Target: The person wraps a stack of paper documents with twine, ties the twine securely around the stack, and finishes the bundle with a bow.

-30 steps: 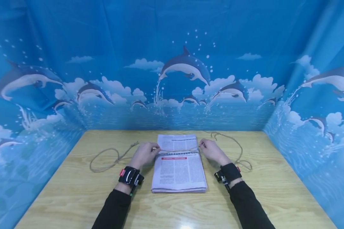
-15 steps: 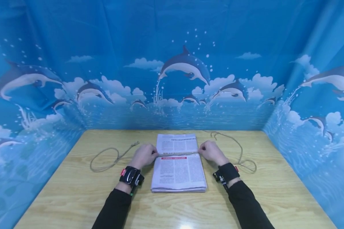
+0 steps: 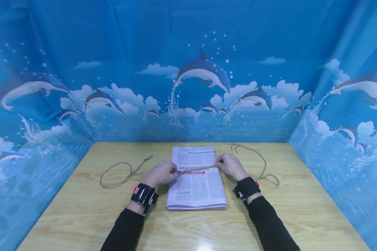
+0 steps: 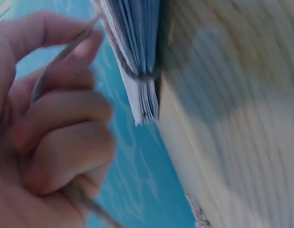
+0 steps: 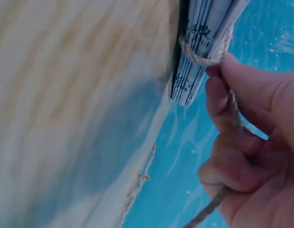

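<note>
A stack of folded newspapers [image 3: 197, 191] lies on the table, with twine [image 3: 196, 169] running across its top and, in both wrist views, round its side edges. At the stack's left edge my left hand [image 3: 161, 173] pinches the twine between thumb and forefinger; in the left wrist view its other fingers curl round the trailing length. My right hand [image 3: 231, 166] pinches the twine at the right edge, and in the right wrist view the twine passes on through its curled fingers. The newspapers' underside is hidden.
A loop of loose twine [image 3: 104, 176] lies on the wooden table [image 3: 81, 216] to the left. More loose twine [image 3: 260, 157] curves over the table on the right. A blue dolphin-print curtain [image 3: 188, 122] stands behind and at both sides.
The twine across the newspapers has come nearer to me, down to the red headline. My left hand has shifted right and slightly nearer, over the stack's edge; the right hand has moved slightly left.
</note>
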Demonstrator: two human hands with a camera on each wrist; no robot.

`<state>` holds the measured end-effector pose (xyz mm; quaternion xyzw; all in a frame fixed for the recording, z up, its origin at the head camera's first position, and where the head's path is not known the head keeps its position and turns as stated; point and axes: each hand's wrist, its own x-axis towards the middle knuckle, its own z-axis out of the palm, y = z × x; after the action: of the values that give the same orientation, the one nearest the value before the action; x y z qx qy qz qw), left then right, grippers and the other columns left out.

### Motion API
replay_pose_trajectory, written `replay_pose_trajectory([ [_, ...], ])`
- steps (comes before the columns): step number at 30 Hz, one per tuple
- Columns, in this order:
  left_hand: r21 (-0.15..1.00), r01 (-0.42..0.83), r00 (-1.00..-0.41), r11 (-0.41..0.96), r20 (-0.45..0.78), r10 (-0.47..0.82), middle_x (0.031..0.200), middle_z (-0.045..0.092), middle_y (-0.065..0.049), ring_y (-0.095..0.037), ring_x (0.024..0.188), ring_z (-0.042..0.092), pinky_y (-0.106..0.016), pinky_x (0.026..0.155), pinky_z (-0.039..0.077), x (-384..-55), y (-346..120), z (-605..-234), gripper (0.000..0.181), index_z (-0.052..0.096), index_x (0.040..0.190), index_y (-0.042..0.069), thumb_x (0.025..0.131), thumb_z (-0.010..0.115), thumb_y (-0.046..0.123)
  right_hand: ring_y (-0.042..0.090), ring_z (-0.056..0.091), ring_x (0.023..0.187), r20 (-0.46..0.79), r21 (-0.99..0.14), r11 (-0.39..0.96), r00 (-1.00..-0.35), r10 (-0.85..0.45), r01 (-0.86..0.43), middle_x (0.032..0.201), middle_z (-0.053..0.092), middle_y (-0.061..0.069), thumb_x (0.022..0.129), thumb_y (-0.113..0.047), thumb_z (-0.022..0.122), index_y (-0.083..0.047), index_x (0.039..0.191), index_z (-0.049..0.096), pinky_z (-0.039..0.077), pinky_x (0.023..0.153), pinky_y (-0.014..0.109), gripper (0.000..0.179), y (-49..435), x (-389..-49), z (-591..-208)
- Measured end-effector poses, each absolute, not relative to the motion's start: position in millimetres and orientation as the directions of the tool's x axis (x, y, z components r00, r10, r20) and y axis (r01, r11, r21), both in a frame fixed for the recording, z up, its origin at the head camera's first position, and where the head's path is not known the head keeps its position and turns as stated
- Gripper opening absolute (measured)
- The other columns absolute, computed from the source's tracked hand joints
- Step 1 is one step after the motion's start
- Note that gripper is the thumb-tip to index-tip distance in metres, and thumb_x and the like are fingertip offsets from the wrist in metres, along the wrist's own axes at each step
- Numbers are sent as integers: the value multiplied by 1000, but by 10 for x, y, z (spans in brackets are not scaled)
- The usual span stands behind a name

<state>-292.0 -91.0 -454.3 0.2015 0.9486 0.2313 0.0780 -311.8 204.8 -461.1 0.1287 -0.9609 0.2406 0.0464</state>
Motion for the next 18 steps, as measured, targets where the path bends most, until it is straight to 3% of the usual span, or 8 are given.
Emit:
replay_pose_trajectory([
  [5, 461, 408, -849, 788, -127, 513, 61, 50, 5, -10, 53, 47, -25, 51, 40, -2837, -818, -4550, 19, 59, 68, 18, 86, 64, 17, 13, 48, 53, 111, -411, 874, -966, -235, -260, 60, 57, 0, 89, -14, 70, -8, 67, 66, 39, 53, 28, 23, 1979, -3181, -4583],
  [8, 477, 396, -846, 785, -144, 514, 60, 48, 5, -10, 52, 46, -25, 49, 40, -2796, -776, -4550, 22, 55, 67, 17, 86, 64, 15, 18, 42, 53, 82, -319, 909, -963, -257, -270, 57, 45, 1, 88, -10, 67, -11, 58, 52, 32, 52, 30, 33, 1894, -3238, -4511],
  [13, 462, 415, -835, 784, -149, 530, 60, 45, 6, -9, 52, 46, -23, 50, 38, -2773, -763, -4544, 24, 52, 66, 17, 87, 65, 15, 30, 57, 77, 73, -168, 905, -921, -384, -391, 82, 61, 10, 88, -9, 64, -10, 59, 54, 47, 71, 42, 32, 1785, -3405, -4456],
  [16, 432, 439, -832, 788, -136, 538, 59, 42, 7, -8, 52, 44, -23, 50, 37, -2772, -753, -4551, 26, 49, 66, 18, 86, 64, 14, 34, 59, 84, -3, -204, 868, -886, -463, -452, 103, 65, 17, 93, -11, 62, -8, 66, 58, 48, 77, 42, 28, 1763, -3543, -4468],
  [18, 402, 451, -837, 797, -121, 534, 59, 42, 6, -9, 52, 43, -23, 49, 37, -2757, -736, -4557, 25, 49, 66, 17, 86, 64, 14, 36, 61, 99, -87, -253, 856, -871, -484, -451, 122, 61, 22, 96, -14, 60, -9, 73, 60, 46, 79, 40, 24, 1761, -3633, -4465],
])
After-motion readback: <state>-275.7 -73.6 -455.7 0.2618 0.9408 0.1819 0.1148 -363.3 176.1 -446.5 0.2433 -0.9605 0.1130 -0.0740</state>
